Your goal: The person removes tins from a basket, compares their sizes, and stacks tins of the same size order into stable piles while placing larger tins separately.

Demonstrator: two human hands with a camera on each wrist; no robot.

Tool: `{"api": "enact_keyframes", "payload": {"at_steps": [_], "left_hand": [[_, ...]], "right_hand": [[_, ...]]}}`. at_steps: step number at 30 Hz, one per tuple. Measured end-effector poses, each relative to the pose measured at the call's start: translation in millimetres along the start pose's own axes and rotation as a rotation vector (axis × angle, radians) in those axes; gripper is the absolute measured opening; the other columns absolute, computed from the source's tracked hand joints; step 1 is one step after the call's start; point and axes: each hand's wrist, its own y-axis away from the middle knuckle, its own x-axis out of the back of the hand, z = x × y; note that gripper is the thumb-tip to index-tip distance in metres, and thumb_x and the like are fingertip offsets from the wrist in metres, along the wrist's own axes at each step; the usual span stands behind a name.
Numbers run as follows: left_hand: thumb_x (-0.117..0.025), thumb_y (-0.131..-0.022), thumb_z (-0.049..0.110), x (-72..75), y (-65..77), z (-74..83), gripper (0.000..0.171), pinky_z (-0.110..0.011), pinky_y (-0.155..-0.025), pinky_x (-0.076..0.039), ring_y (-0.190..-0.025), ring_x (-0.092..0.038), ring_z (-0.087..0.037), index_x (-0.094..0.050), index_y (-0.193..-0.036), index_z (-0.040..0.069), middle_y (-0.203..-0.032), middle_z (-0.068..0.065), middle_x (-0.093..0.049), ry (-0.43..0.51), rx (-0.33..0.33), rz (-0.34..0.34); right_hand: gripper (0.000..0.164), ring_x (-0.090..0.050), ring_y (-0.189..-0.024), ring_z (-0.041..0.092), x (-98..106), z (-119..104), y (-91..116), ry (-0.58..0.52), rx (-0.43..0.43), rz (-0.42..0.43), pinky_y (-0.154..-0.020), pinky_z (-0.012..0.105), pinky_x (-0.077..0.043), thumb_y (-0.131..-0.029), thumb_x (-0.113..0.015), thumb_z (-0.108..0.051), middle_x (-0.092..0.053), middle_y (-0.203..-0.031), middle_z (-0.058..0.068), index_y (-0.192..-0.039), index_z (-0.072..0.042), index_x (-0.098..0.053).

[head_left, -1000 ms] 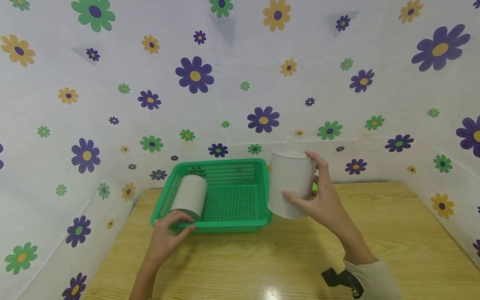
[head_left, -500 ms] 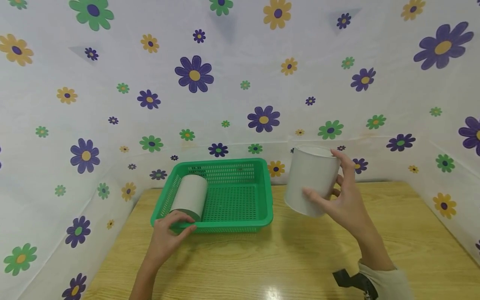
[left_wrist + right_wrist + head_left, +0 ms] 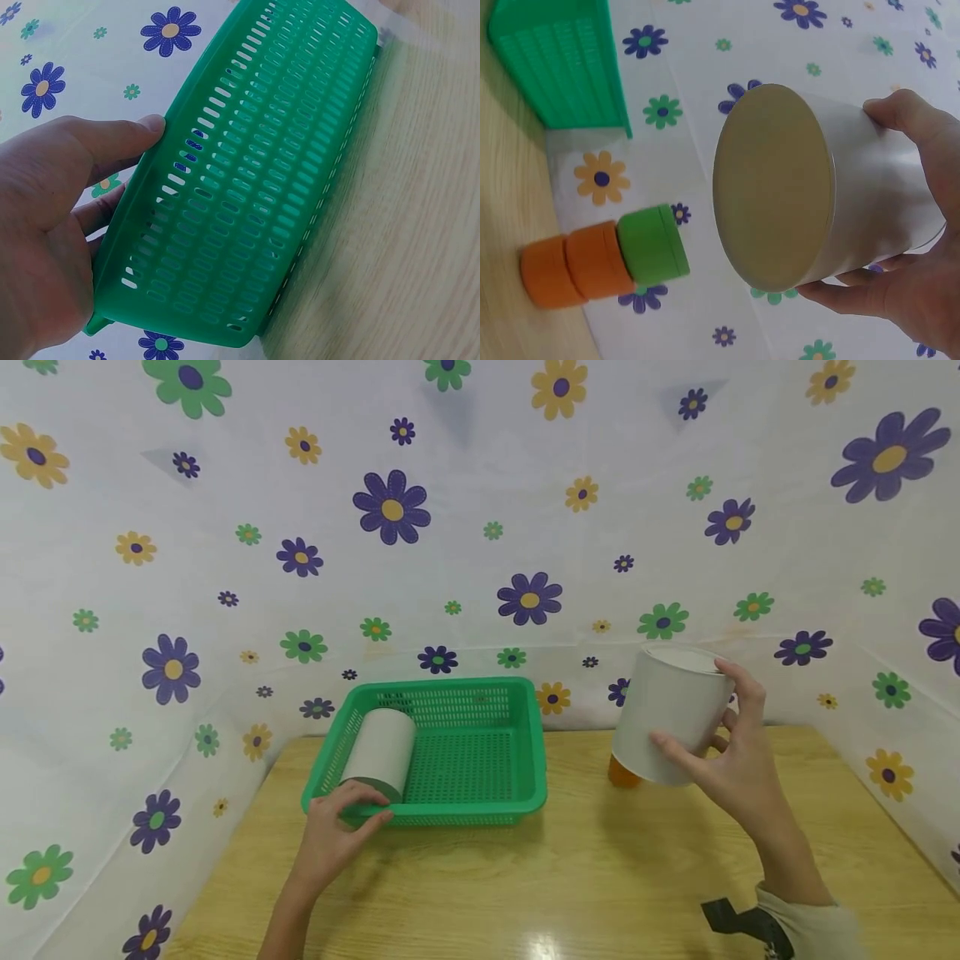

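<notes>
Head view: a pale can (image 3: 667, 714) tilts in the air, held between thumb and fingers of the right hand (image 3: 742, 777), seemingly mid-carry. Beyond that grip stands a cup stack (image 3: 598, 259), apart from the can, so the next move probably calls for a steady hold near it. Left of this grip, the left hand (image 3: 333, 835) pinches the rim of a green basket (image 3: 465, 810).

The head view looks forward and down from farthest off, while the close, sideways-turned wrist views face the green basket (image 3: 232, 180) (left) and white cylinder (image 3: 810, 187) (right), all sharing the basket.
</notes>
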Motion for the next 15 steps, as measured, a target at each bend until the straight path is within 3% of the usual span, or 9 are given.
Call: {"api": "enact_keyframes", "payload": {"at_steps": [11, 15], "left_hand": [[-0.087, -0.080, 0.005, 0.4, -0.9, 0.8, 0.020, -0.028, -0.089, -0.035, -0.088, -0.068, -0.013, -0.075, -0.092, 0.015, -0.094, 0.009, -0.071, 0.009, -0.012, 0.010], [-0.087, -0.081, 0.006, 0.0, -0.7, 1.7, 0.018, -0.032, -0.089, -0.031, -0.089, -0.067, -0.013, -0.075, -0.093, 0.015, -0.094, 0.009, -0.071, 0.005, -0.004, 0.007]], "right_hand": [[0.115, -0.048, -0.114, 0.061, 23.2, 17.1, -0.6, 0.072, -0.018, 0.103, -0.079, 0.081, -0.037, -0.074, -0.084, 0.010, -0.026, -0.158, 0.014, -0.161, -0.019, -0.015], [0.115, -0.047, -0.115, 0.062, 28.5, 24.2, 0.6, 0.096, -0.030, 0.138, -0.079, 0.081, -0.037, -0.073, -0.084, 0.010, -0.027, -0.158, 0.015, -0.161, -0.018, -0.016]]}}
